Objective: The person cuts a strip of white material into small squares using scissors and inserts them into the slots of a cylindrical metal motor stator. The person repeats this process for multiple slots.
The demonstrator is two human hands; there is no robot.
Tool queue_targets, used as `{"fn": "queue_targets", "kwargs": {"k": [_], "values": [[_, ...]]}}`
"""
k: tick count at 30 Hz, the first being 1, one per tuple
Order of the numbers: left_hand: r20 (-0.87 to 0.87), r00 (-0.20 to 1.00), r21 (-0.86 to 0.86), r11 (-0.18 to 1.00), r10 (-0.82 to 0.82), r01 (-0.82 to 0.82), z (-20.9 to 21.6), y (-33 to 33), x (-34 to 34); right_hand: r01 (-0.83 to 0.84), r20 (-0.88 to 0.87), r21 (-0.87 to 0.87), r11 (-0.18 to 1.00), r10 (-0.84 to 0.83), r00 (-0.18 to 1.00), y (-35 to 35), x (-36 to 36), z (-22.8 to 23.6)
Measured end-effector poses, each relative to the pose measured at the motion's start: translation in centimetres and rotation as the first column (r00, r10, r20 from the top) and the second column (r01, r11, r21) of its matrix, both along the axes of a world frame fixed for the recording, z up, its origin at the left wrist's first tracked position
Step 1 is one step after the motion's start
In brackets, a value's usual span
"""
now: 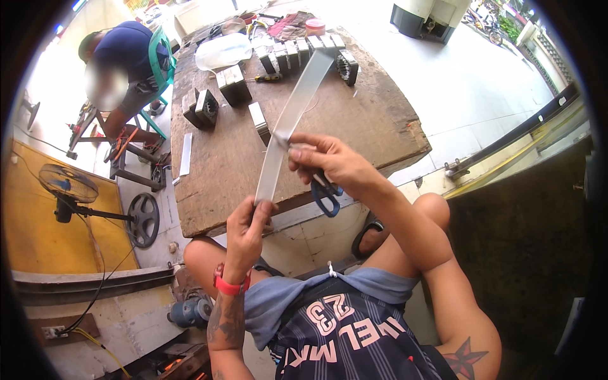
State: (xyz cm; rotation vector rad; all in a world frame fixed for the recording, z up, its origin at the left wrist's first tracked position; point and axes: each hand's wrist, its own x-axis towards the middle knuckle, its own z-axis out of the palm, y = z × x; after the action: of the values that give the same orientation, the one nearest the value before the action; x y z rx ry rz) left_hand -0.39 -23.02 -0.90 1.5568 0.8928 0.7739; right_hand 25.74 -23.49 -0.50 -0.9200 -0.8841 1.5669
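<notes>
A long translucent whitish strip (303,94) slants across the wooden table (367,120), held up above its surface. My left hand (247,229) is closed on the strip's near end, thumb on top. Scissors with dark blue handles (327,206) are in my right hand (339,163), whose fingers curl beside the middle of the strip. A greyish blade-like part touches or crosses the strip there; blur hides whether it cuts. Just beyond, a dark block with a white top (257,115) stands on the table, partly hidden by the strip.
More dark blocks with pale tops (232,82) stand left and in a far row. A screwdriver (268,78), a white sheet (225,52) and a pink cloth (290,26) lie beyond. Another white strip (185,154) lies at the left edge. A person (130,54) sits left, behind a fan (68,183).
</notes>
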Motion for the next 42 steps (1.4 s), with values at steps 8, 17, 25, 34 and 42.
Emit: {"fn": "queue_targets", "kwargs": {"k": [8,17,25,34,42], "values": [[0.123,0.99,-0.079,0.995,0.075,-0.066,-0.8,-3.7,-7.0,0.393,0.03,0.209,0.896,-0.408,0.913,1.2,6.3,6.3],[0.073,0.995,0.047,0.996,0.066,-0.069,-0.8,1.0,-1.6,-0.242,0.108,0.122,0.963,0.229,0.967,-1.6,-3.4,0.1],[0.082,0.99,0.194,0.972,0.117,-0.131,-0.1,0.9,1.6,-0.146,0.29,0.029,0.989,0.132,0.948,-0.7,-5.0,1.2],[-0.008,0.973,0.247,0.943,0.231,-0.222,-0.3,-5.7,4.6,-0.096,0.627,0.764,0.637,-0.77,-0.12,1.6,-0.6,-0.2],[-0.069,0.951,-0.013,0.953,0.301,-0.302,-1.6,-10.5,-1.2,0.25,0.831,0.533,0.808,-0.555,0.022,2.1,5.3,5.9]]}}
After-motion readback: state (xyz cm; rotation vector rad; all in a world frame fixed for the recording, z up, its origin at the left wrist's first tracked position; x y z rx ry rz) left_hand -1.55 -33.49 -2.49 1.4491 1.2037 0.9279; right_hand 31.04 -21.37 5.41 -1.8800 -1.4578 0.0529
